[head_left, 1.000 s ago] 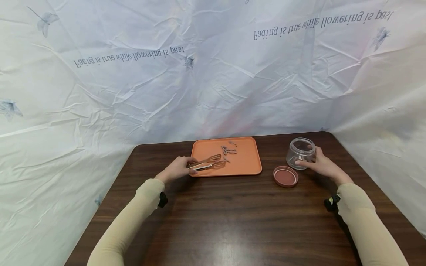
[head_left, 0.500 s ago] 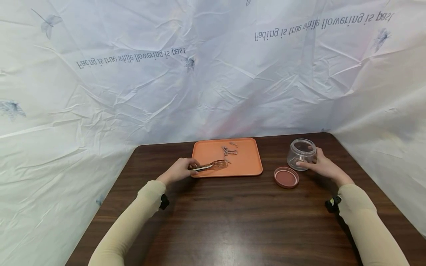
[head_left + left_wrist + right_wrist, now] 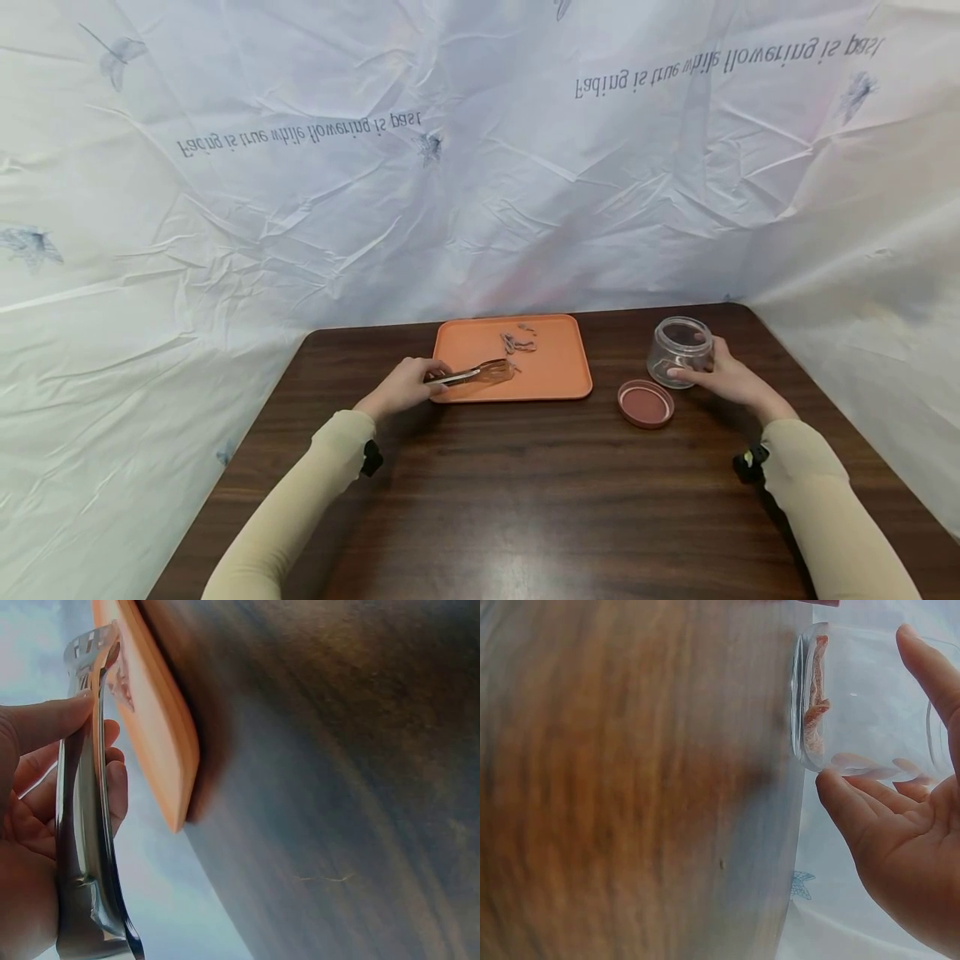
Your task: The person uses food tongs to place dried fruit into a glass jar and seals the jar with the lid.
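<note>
My left hand (image 3: 405,385) grips a pair of metal tongs (image 3: 84,825), thumb on one arm and fingers round the other. The slotted heads of the tongs lie close together, low over the left part of an orange tray (image 3: 558,371), right by a small brownish piece. Several thin brownish strips (image 3: 517,342) are farther back on the tray. On the right, my right hand (image 3: 727,377) holds a clear open jar (image 3: 662,360) round its side, thumb in front. In the right wrist view, brownish strips (image 3: 815,712) lie at the jar's bottom.
A reddish-brown lid (image 3: 646,404) lies on the dark wooden table (image 3: 510,492), just in front of the jar. White printed sheeting (image 3: 360,242) hangs behind the table and along both sides.
The two heads of the tongs have come together over the tray, squeezed by my left hand. My right hand and the jar stay in place.
</note>
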Demonstrator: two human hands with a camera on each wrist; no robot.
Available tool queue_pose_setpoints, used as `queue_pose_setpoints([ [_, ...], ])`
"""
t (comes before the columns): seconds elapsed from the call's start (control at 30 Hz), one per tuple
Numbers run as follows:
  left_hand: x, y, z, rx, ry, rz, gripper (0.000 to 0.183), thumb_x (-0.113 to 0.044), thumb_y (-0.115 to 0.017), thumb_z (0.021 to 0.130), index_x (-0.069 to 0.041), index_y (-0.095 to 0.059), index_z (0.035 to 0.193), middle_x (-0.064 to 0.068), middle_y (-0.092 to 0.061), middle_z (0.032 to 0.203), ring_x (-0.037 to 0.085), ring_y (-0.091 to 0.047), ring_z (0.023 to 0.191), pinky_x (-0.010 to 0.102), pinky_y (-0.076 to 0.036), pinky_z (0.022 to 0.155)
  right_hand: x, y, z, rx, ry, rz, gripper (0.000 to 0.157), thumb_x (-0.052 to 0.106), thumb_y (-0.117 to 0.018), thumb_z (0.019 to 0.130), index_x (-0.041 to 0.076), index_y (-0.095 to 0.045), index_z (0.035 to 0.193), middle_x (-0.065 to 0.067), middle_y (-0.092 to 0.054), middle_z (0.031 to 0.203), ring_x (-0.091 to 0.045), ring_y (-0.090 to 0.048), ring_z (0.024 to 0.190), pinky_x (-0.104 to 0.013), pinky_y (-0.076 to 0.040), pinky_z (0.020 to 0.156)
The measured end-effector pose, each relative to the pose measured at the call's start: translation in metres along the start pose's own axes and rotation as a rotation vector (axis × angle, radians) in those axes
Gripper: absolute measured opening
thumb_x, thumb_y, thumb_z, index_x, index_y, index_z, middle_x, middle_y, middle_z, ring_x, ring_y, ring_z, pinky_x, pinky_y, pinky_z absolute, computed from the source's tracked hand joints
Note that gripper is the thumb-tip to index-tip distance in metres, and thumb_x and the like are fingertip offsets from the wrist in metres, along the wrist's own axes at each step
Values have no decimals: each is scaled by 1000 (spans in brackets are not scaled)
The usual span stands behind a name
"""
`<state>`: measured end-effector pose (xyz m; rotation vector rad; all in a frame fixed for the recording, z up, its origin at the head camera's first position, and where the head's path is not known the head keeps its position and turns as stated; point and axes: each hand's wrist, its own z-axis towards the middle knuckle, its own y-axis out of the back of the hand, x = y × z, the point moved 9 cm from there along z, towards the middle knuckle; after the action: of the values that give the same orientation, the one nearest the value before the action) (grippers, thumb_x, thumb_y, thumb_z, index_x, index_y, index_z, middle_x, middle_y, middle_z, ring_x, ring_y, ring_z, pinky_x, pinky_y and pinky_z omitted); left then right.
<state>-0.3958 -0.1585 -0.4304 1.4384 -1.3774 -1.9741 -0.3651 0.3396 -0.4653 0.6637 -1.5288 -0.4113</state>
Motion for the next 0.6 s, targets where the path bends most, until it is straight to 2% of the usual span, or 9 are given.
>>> queue_pose_setpoints([
  [0.13,-4,12,0,-27,-3,-4,26,-18,-69,98,-14,-70,123,-2,-70,102,17,-64,84,35,-52,69,-1,0,0,3,-6,15,112,45,-68,97,-7,14,154,-48,-10,152,-61,-16,141,-72,-27,106],
  [0.37,-14,46,1,-103,-54,32,30,-20,-69,98,-14,-68,128,3,-70,115,19,-67,99,41,-56,80,2,-1,-1,2,0,24,111,43,-68,97,-7,14,153,-48,-10,151,-61,-16,141,-72,-26,106],
  [0.6,-18,64,4,-147,-20,7,30,-21,-69,99,-17,-67,129,3,-68,121,22,-65,110,45,-54,88,1,0,-3,9,-3,30,113,43,-68,97,-7,17,153,-48,-10,152,-62,-16,141,-71,-27,107],
])
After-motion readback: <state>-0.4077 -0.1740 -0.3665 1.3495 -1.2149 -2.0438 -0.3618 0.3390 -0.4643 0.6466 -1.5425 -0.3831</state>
